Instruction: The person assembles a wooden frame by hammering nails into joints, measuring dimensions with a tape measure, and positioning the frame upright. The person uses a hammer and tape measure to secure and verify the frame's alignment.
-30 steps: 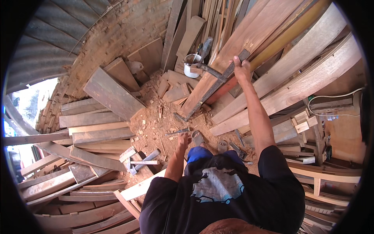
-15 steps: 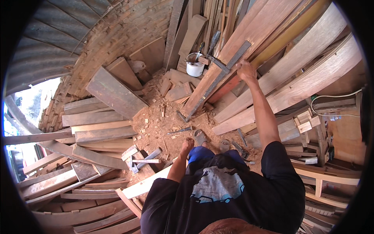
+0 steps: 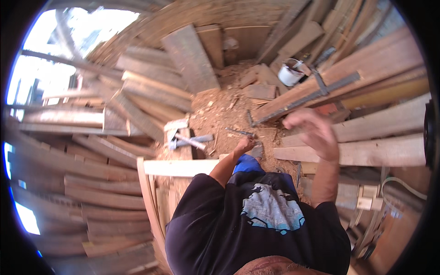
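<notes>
My left hand (image 3: 244, 144) is closed, low over my blue-clad knee. What its fingers hold, if anything, is hidden. Close beyond it a chisel-like tool (image 3: 240, 133) lies on the shavings. Blurred by motion, my right hand (image 3: 316, 133) is raised with its fingers stretched and apart, nothing visible in them. It is in front of a thick brown plank (image 3: 380, 59), off the wood. A dark metal bar clamp (image 3: 316, 95) lies across that plank, its end near the ground.
A white pot (image 3: 289, 75) stands behind the plank. Left of me, a wooden mallet-like tool (image 3: 201, 138) and a pale wooden frame (image 3: 183, 168) sit beside stacked boards (image 3: 110, 192). Pale planks (image 3: 366, 149) extend on the right. Wood shavings (image 3: 224, 107) cover the ground.
My right hand has left the clamped plank and come back toward me, its fingers opening out. The view has swung left. My left hand stays closed near my knee.
</notes>
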Action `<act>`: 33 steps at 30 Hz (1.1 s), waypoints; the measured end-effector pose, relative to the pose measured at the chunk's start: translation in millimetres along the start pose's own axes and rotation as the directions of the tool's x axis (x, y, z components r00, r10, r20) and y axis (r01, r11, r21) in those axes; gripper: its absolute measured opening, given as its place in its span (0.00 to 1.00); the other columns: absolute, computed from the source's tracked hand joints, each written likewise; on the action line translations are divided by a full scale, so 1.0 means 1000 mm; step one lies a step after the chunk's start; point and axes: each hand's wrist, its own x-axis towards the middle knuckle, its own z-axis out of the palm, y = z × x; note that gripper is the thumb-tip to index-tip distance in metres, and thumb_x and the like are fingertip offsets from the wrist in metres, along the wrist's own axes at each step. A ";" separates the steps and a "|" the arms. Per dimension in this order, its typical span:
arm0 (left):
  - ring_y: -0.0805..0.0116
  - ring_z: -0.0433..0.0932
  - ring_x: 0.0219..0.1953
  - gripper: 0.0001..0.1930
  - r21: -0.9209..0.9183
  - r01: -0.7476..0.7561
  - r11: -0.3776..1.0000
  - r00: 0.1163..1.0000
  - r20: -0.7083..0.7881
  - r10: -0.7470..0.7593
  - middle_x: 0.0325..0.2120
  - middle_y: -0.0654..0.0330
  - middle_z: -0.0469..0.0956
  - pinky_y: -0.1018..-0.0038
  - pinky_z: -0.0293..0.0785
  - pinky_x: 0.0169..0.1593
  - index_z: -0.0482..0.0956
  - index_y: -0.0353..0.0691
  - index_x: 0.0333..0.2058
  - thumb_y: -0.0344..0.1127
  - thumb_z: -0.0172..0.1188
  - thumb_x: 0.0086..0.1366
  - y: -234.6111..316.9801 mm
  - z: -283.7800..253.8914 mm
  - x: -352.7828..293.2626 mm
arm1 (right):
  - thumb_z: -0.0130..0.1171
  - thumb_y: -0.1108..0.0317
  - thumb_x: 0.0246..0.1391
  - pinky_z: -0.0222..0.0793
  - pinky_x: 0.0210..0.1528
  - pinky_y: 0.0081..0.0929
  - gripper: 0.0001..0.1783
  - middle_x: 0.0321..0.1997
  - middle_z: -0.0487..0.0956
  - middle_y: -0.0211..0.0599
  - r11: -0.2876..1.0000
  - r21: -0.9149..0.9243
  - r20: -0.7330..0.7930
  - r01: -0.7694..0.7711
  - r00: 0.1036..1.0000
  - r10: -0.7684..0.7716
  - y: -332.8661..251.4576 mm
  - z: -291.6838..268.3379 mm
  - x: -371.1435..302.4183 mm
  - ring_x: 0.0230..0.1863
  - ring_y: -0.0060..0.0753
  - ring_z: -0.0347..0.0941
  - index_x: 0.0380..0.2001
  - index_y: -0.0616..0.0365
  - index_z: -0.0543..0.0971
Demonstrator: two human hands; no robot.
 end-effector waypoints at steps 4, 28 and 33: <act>0.50 0.81 0.43 0.20 -0.181 -0.007 0.983 0.985 -0.169 -0.024 0.37 0.43 0.81 0.61 0.76 0.47 0.79 0.37 0.45 0.46 0.55 0.62 0.015 0.002 -0.055 | 0.57 0.63 0.60 0.75 0.43 0.39 0.16 0.32 0.80 0.52 0.652 0.647 0.407 0.396 0.543 -0.734 -0.104 0.054 0.015 0.35 0.45 0.78 0.27 0.67 0.81; 0.47 0.72 0.56 0.39 -0.707 0.255 0.660 0.389 -0.550 -0.739 0.52 0.36 0.72 0.61 0.68 0.58 0.63 0.26 0.56 0.51 0.66 0.56 -0.113 0.042 -0.266 | 0.61 0.58 0.56 0.73 0.50 0.36 0.21 0.44 0.82 0.46 0.980 -0.195 0.827 0.035 0.543 0.145 0.010 0.177 -0.103 0.48 0.43 0.78 0.44 0.65 0.79; 0.59 0.76 0.48 0.37 -0.842 0.115 0.527 0.619 -0.354 -0.701 0.48 0.43 0.75 0.65 0.72 0.52 0.66 0.21 0.53 0.45 0.69 0.55 -0.152 0.027 -0.217 | 0.55 0.61 0.56 0.71 0.50 0.34 0.19 0.41 0.81 0.51 0.620 -0.708 0.217 -0.340 0.730 0.648 0.186 0.131 -0.176 0.45 0.43 0.78 0.43 0.67 0.79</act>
